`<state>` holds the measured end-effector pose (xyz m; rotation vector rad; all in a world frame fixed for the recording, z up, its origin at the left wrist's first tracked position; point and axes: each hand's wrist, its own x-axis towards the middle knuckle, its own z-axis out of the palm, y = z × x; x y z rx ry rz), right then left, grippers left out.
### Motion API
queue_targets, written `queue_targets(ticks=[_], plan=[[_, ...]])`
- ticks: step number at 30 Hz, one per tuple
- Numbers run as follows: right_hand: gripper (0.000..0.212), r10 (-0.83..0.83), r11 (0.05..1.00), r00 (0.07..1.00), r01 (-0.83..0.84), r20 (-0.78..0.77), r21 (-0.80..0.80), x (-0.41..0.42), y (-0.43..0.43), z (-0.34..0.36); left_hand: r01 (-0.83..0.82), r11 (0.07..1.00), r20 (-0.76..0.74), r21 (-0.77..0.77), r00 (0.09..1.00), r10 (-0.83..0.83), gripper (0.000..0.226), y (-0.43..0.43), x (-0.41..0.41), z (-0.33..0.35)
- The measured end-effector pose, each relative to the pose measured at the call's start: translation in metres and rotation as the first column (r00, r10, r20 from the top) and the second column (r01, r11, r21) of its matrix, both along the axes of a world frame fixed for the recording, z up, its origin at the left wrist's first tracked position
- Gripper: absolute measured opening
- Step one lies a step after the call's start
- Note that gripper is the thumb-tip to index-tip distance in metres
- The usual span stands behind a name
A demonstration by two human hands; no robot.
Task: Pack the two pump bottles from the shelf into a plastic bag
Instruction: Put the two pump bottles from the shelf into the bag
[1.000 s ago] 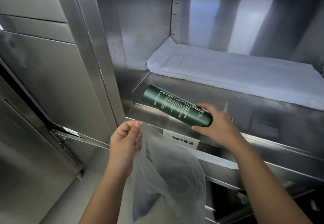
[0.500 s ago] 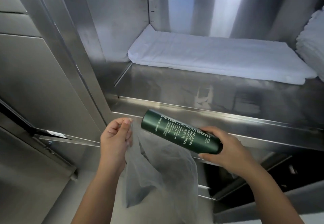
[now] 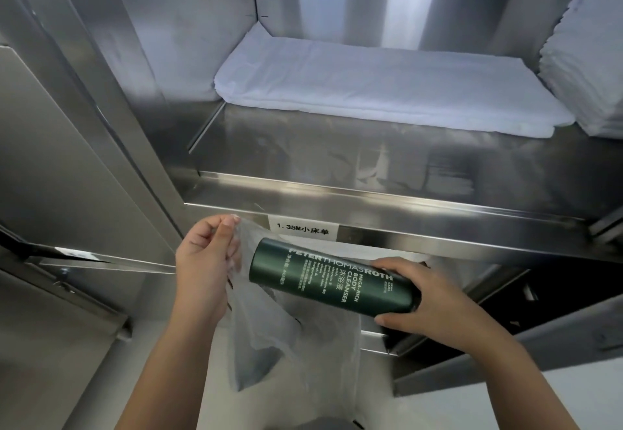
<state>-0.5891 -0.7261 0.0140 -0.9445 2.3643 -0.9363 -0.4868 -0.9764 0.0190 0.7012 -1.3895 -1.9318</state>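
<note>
Right hand (image 3: pixel 435 301) grasps one end of a dark green pump bottle (image 3: pixel 323 278). The bottle is tilted, its flat free end pointing up toward the left hand (image 3: pixel 205 261). Left hand pinches the rim of a translucent plastic bag (image 3: pixel 290 338), which hangs below it. The bottle lies across the bag's upper part, just beside the left fingers, not yet inside. Just above both hands is a steel shelf edge (image 3: pixel 387 207) bearing a white label (image 3: pixel 303 230). Farther beyond lies a folded white sheet (image 3: pixel 371 92), with a linen stack (image 3: pixel 586 69) up-right of the right hand.

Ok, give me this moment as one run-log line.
left hand: pinches plastic bag rim | right hand: grips green bottle, base toward bag | bottle: not yet inside
</note>
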Motion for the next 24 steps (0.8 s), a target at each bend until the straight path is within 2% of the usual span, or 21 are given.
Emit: queue_targets(ticks=[5,11,15,20,24], plan=[[0.06,0.045,0.997,0.998,-0.047,0.034,0.066,0.0,-0.007,-0.006,-0.013,1.0,0.022,0.0,1.0,0.013,0.019,0.003,0.0,0.001],[0.064,0.016,0.987,0.998,-0.005,-0.064,0.16,0.0,-0.029,-0.026,0.03,0.999,-0.012,0.012,0.999,-0.03,0.019,0.012,-0.001,0.004],[0.062,0.061,0.982,0.993,-0.041,-0.102,0.186,0.002,-0.053,-0.031,0.11,0.994,-0.034,0.024,0.993,-0.109,0.017,0.022,-0.005,0.011],[0.037,0.087,0.995,0.996,-0.086,-0.031,0.044,0.004,-0.085,-0.045,0.167,0.98,-0.082,0.108,0.984,-0.159,0.023,0.03,-0.007,0.024],[0.032,0.157,0.986,0.987,-0.154,0.039,-0.064,0.013,-0.091,-0.051,0.148,0.973,-0.109,0.177,0.986,-0.13,0.027,0.026,-0.006,0.031]])
